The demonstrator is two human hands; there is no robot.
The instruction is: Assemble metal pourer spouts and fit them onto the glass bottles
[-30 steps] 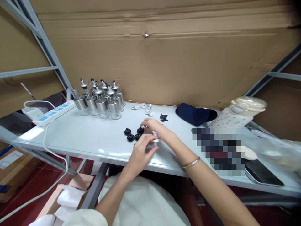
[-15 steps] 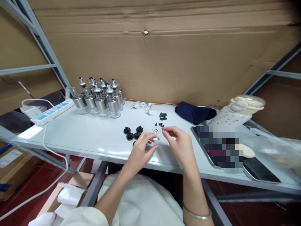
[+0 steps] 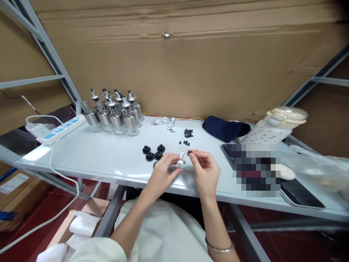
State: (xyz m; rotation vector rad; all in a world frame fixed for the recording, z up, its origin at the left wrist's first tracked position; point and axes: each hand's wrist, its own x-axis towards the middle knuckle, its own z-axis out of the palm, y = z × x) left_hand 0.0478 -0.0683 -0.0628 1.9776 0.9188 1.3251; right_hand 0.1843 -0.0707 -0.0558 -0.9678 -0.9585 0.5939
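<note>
Two closed pinch grips face each other: the left hand (image 3: 163, 171) holds a silver metal pourer top (image 3: 180, 163), nearly upright; the right hand (image 3: 206, 171) holds a small black piece (image 3: 190, 152) just beside its spout, at about two o'clock, apart, long axis roughly nine-to-three.

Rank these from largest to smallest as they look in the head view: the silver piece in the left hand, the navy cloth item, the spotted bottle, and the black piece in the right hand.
1. Spotted bottle
2. Navy cloth item
3. Silver piece
4. Black piece
</note>
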